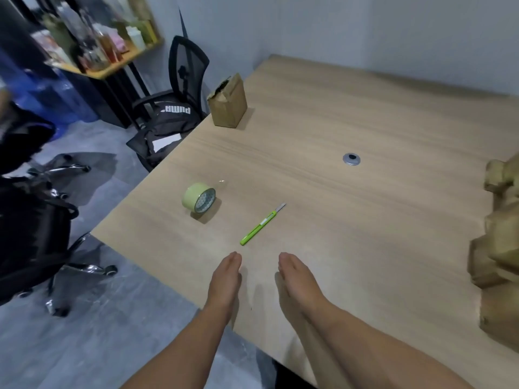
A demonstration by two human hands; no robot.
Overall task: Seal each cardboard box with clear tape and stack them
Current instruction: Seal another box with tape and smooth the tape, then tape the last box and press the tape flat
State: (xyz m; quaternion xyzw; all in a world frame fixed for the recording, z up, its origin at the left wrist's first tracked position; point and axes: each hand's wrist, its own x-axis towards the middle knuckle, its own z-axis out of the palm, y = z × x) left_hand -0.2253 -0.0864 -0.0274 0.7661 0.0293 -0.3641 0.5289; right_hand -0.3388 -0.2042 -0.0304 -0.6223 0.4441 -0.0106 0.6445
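On the desk (365, 122), near its front edge, the left hand (224, 279) and the right hand (297, 279) are held side by side but apart, fingers straight and together. Each grip is released and holds nothing. Just beyond the fingertips lies a green cutter (262, 225), its metal tip pointing away and to the right. Left of it, near the desk's left edge, the tape (198, 201) stands on edge.

One box (228, 103) stands upright at the far left edge, well apart from the hands. Its top flaps look loosely folded, and I can see no tape across them, though that is hard to tell from here. More boxes (500, 248) are heaped at the right edge, blurred and partly cut off, so their number and whether any is sealed cannot be told. A round grommet (351, 159) sits in the desk between the two lots.

The task looks to be at its very start: nothing is taken up and no stack is built. The next move likely calls for bringing a box to the middle, pressing its flaps flat, and taking the tape, which lies nearer the left hand. Finding the free end of the tape may take some feeling about. The cutter's tip appears bare, so it wants picking up by the green handle.
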